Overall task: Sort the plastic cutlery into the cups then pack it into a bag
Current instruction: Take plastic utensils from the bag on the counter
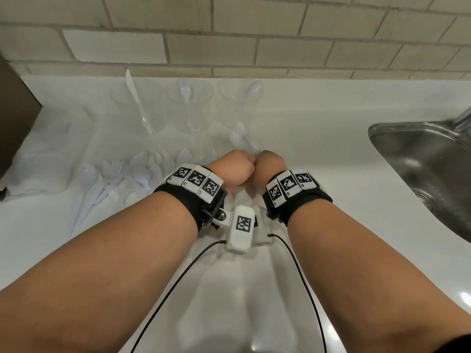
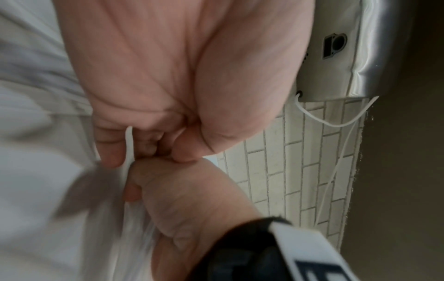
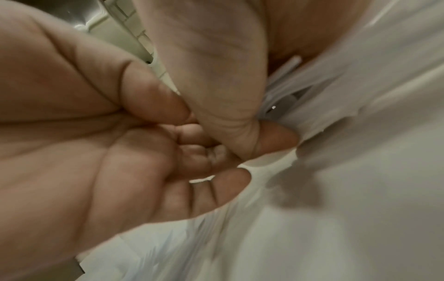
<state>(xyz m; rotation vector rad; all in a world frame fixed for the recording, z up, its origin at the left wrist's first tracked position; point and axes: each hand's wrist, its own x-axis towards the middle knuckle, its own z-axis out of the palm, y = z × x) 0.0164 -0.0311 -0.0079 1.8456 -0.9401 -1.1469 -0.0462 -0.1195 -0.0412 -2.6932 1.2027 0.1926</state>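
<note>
White plastic spoons [image 1: 242,138] jut from between my two fists, held above the pale counter [image 1: 318,138]. My left hand [image 1: 233,169] and right hand [image 1: 270,163] touch knuckle to knuckle, fingers curled round the handles (wrist views blurred). Three clear cups [image 1: 190,108] stand behind; loose cutlery [image 1: 114,179] lies left, a steel sink [image 1: 420,159] right.
</note>
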